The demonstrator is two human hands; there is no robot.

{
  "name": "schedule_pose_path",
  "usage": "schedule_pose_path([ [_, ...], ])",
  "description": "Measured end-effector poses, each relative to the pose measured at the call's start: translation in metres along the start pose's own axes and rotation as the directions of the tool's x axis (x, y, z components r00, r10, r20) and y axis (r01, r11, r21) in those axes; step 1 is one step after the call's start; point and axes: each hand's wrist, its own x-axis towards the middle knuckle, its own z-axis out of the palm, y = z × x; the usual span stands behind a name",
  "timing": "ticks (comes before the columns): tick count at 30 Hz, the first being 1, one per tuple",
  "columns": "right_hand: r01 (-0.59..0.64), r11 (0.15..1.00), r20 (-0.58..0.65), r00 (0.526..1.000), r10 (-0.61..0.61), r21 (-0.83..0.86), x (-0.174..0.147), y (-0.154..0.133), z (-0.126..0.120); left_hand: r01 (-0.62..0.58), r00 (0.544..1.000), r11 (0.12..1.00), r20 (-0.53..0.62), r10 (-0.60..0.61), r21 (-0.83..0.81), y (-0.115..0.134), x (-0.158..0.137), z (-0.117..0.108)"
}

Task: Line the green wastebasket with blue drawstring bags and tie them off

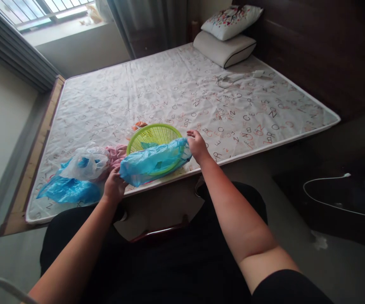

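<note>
A blue plastic bag [153, 162] is stretched sideways between my two hands, over the near part of a green plastic basket [153, 134]. My left hand [115, 185] grips the bag's left end, its fingers partly hidden by the plastic. At the other end, my right hand [197, 147] pinches the bag's edge, with some fingers extended. The basket rests on the mattress near its front edge, and some blue plastic shows inside it. Left of my left hand lie a crumpled white plastic bag [89, 164], more blue plastic bags [70, 190] and pink cloth [116, 154].
The mattress [176, 95] has a printed letter pattern. An orange item [139, 125] lies behind the basket. Toward the headboard are a cable [225, 81] and stacked pillows [225, 48]. A wooden bed frame edge [27, 181] runs along the left. A white cord [325, 178] hangs at right.
</note>
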Motion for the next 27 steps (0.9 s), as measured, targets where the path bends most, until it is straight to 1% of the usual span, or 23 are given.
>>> schedule_pose_path([
  [2,0.133,0.991,0.037,0.99,-0.133,-0.003,0.0,-0.005,0.001,-0.159,0.987,0.987,-0.022,0.159,0.008,0.011,0.006,0.002],
  [3,0.196,0.98,0.064,0.979,-0.193,-0.032,0.0,-0.008,0.002,-0.228,0.973,0.972,-0.031,0.229,0.054,0.016,0.009,0.004],
  [4,0.253,0.965,0.093,0.965,-0.246,-0.072,-0.001,-0.01,0.004,-0.276,0.958,0.951,-0.034,0.283,0.138,0.021,0.011,0.007],
  [5,0.305,0.945,0.124,0.949,-0.291,-0.119,-0.002,-0.011,0.005,-0.303,0.947,0.918,-0.029,0.32,0.258,0.025,0.013,0.011],
  [6,0.351,0.922,0.157,0.932,-0.327,-0.165,-0.003,-0.012,0.006,-0.321,0.935,0.86,-0.012,0.354,0.396,0.03,0.014,0.014],
  [7,0.389,0.898,0.194,0.916,-0.352,-0.207,-0.005,-0.013,0.007,-0.334,0.923,0.778,0.016,0.385,0.533,0.034,0.015,0.018],
  [9,0.433,0.856,0.261,0.893,-0.366,-0.283,-0.008,-0.014,0.006,-0.346,0.901,0.58,0.087,0.426,0.737,0.042,0.012,0.024],
  [10,0.445,0.837,0.284,0.887,-0.363,-0.32,-0.009,-0.015,0.005,-0.347,0.895,0.496,0.122,0.429,0.796,0.045,0.01,0.026],
  [12,0.452,0.803,0.313,0.884,-0.346,-0.388,-0.012,-0.016,0.0,-0.351,0.899,0.386,0.192,0.395,0.853,0.048,0.005,0.027],
  [14,0.445,0.777,0.335,0.887,-0.317,-0.445,-0.014,-0.017,-0.005,-0.388,0.904,0.308,0.294,0.31,0.869,0.049,-0.001,0.024],
  [17,0.432,0.753,0.364,0.891,-0.271,-0.496,-0.016,-0.018,-0.011,-0.49,0.87,0.207,0.461,0.175,0.847,0.051,-0.005,0.015],
  [19,0.443,0.741,0.369,0.886,-0.279,-0.504,-0.015,-0.017,-0.011,-0.514,0.856,0.165,0.492,0.157,0.842,0.055,-0.003,0.011],
  [20,0.45,0.74,0.36,0.885,-0.296,-0.5,-0.015,-0.016,-0.01,-0.504,0.86,0.154,0.476,0.184,0.85,0.057,-0.001,0.01],
  [22,0.45,0.759,0.307,0.89,-0.337,-0.471,-0.012,-0.015,-0.006,-0.453,0.871,0.156,0.399,0.287,0.878,0.062,0.007,0.012],
  [24,0.424,0.805,0.233,0.905,-0.357,-0.414,-0.009,-0.015,0.0,-0.427,0.855,0.19,0.328,0.401,0.884,0.065,0.02,0.018],
  [26,0.387,0.855,0.178,0.922,-0.345,-0.346,-0.005,-0.017,0.005,-0.451,0.832,0.261,0.296,0.469,0.853,0.066,0.034,0.025],
  [27,0.373,0.873,0.158,0.927,-0.339,-0.315,-0.004,-0.018,0.006,-0.463,0.828,0.307,0.281,0.486,0.831,0.067,0.041,0.028],
])
